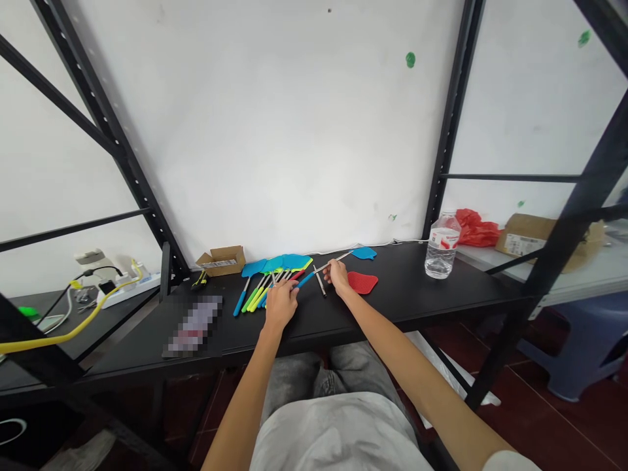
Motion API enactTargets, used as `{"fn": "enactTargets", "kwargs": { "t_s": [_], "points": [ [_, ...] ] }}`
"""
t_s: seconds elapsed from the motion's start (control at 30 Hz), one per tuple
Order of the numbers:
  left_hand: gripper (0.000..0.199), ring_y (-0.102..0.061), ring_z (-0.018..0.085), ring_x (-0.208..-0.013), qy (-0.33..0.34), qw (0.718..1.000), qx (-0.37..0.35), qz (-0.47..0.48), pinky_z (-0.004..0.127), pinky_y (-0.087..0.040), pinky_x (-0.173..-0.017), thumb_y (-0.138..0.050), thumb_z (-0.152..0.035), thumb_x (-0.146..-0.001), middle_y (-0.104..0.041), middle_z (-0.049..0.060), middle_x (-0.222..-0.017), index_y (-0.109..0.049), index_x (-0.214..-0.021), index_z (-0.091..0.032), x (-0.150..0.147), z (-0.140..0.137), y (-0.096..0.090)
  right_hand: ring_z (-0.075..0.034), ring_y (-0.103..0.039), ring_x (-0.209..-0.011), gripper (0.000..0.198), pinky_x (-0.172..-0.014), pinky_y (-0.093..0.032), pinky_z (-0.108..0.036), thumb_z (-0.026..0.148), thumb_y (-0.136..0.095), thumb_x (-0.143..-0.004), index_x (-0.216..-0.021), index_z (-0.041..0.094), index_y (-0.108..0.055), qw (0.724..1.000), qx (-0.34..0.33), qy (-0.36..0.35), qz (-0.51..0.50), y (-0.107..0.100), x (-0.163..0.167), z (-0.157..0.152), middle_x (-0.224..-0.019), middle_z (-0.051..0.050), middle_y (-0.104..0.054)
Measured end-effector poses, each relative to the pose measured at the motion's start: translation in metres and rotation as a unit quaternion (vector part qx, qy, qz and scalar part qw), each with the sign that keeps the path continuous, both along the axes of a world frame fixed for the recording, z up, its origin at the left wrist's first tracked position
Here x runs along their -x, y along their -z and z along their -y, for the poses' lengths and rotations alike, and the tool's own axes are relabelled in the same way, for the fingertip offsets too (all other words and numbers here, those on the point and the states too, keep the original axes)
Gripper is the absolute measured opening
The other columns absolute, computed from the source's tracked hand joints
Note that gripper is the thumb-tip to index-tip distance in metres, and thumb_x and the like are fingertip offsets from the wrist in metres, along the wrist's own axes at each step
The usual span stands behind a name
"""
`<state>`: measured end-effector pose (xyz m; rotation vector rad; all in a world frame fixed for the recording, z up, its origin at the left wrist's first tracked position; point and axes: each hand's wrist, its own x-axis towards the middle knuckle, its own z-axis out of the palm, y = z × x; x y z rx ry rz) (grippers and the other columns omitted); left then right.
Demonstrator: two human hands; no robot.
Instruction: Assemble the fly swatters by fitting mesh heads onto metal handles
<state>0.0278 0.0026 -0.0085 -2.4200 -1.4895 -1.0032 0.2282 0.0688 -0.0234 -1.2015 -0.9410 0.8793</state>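
A blue fly swatter [364, 253] with a thin metal shaft and a blue grip is stretched between my hands. My left hand [282, 302] is closed around the grip end. Farther up, my right hand [337, 275] pinches the metal shaft, short of the blue head. Just left of my right hand, a slim metal rod [320, 282] lies on the black table [392, 307]. A red swatter head [363, 282] rests beside my right wrist, which may hide part of it. Several more fly swatters [253, 267], with blue, green, yellow and red parts, lie fanned out behind and left of my left hand.
An opened cardboard box [222, 261] and a black-and-yellow tool [199, 280] are at the back left. A blurred-out flat object [193, 326] lies at the front left. At the right end stands a water bottle [442, 246]. Black metal posts [450, 111] frame the table.
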Motion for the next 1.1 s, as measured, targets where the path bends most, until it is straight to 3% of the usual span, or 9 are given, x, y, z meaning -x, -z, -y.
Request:
{"fn": "enactTargets", "kwargs": {
  "t_s": [0.17, 0.33, 0.53, 0.7, 0.83, 0.93, 1.0, 1.1],
  "points": [
    [0.026, -0.064, 0.023, -0.092, 0.008, 1.0, 0.008, -0.011, 0.033, -0.045, -0.081, -0.051, -0.022, -0.092, -0.069, 0.008, -0.104, -0.069, -0.11, -0.019, 0.0, -0.002, 0.002, -0.012, -0.053, -0.045, 0.021, -0.04, -0.036, -0.023, 0.031, -0.038, -0.083, -0.071, 0.02, -0.05, 0.999, -0.005, -0.022, 0.027, -0.001, 0.0, 0.002, -0.062, -0.002, -0.06],
    [0.026, -0.062, 0.025, -0.103, 0.021, 0.999, 0.019, -0.027, 0.036, -0.043, -0.089, -0.052, -0.024, -0.091, -0.07, 0.008, -0.107, -0.07, -0.109, -0.019, -0.001, -0.004, 0.004, -0.012, -0.051, -0.047, 0.024, -0.048, -0.038, -0.024, 0.037, -0.051, -0.081, -0.066, 0.019, -0.055, 0.99, -0.035, -0.102, 0.092, -0.006, 0.006, 0.014, -0.058, -0.001, -0.06],
    [0.027, -0.062, 0.025, -0.1, 0.025, 0.999, 0.016, -0.026, 0.036, -0.043, -0.088, -0.052, -0.03, -0.092, -0.07, 0.008, -0.105, -0.068, -0.11, -0.018, -0.002, -0.002, 0.004, -0.011, -0.042, -0.051, 0.034, -0.053, -0.032, -0.024, 0.046, -0.052, -0.084, -0.063, 0.019, -0.051, 0.942, -0.168, -0.197, 0.212, -0.01, 0.014, 0.028, -0.055, 0.004, -0.047],
    [0.027, -0.063, 0.027, -0.095, -0.004, 0.998, 0.017, -0.054, 0.035, -0.042, -0.082, -0.049, -0.035, -0.093, -0.071, 0.008, -0.097, -0.068, -0.105, -0.019, -0.004, 0.004, -0.001, -0.013, -0.043, -0.056, 0.039, -0.055, -0.031, -0.025, 0.052, -0.053, -0.085, -0.066, 0.018, -0.055, 0.922, -0.196, -0.199, 0.268, -0.011, 0.015, 0.033, -0.059, 0.002, -0.049],
    [0.028, -0.065, 0.026, -0.089, -0.043, 0.999, 0.007, -0.028, 0.033, -0.041, -0.078, -0.046, -0.033, -0.095, -0.072, 0.008, -0.089, -0.068, -0.107, -0.019, -0.002, 0.007, -0.005, -0.015, -0.053, -0.063, 0.04, -0.062, -0.038, -0.025, 0.052, -0.045, -0.09, -0.078, 0.019, -0.064, 0.924, -0.203, -0.139, 0.294, -0.019, 0.001, 0.026, -0.068, -0.001, -0.061],
    [0.029, -0.065, 0.026, -0.083, -0.055, 0.998, 0.008, -0.015, 0.033, -0.041, -0.075, -0.045, -0.033, -0.096, -0.072, 0.008, -0.084, -0.067, -0.108, -0.019, -0.001, 0.008, -0.006, -0.02, -0.06, -0.082, 0.036, -0.077, -0.043, -0.028, 0.048, -0.043, -0.093, -0.095, 0.022, -0.067, 0.922, -0.153, 0.0, 0.356, -0.027, -0.034, 0.014, -0.086, -0.005, -0.068],
    [0.029, -0.065, 0.026, -0.083, -0.056, 0.998, 0.009, -0.012, 0.033, -0.041, -0.075, -0.045, -0.033, -0.095, -0.072, 0.009, -0.083, -0.068, -0.107, -0.019, -0.002, 0.008, -0.006, -0.025, -0.058, -0.104, 0.031, -0.091, -0.041, -0.034, 0.042, -0.051, -0.09, -0.106, 0.021, -0.067, 0.887, -0.089, 0.088, 0.445, -0.028, -0.07, 0.007, -0.104, -0.011, -0.068],
    [0.028, -0.065, 0.026, -0.082, -0.056, 0.998, 0.015, -0.006, 0.033, -0.04, -0.076, -0.045, -0.033, -0.096, -0.071, 0.008, -0.081, -0.069, -0.104, -0.019, -0.003, 0.008, -0.006, -0.033, -0.042, -0.128, 0.041, -0.105, -0.031, -0.045, 0.04, -0.052, -0.09, -0.126, 0.021, -0.06, 0.818, 0.004, 0.123, 0.562, -0.02, -0.125, 0.002, -0.134, -0.014, -0.056]
  ]
}}
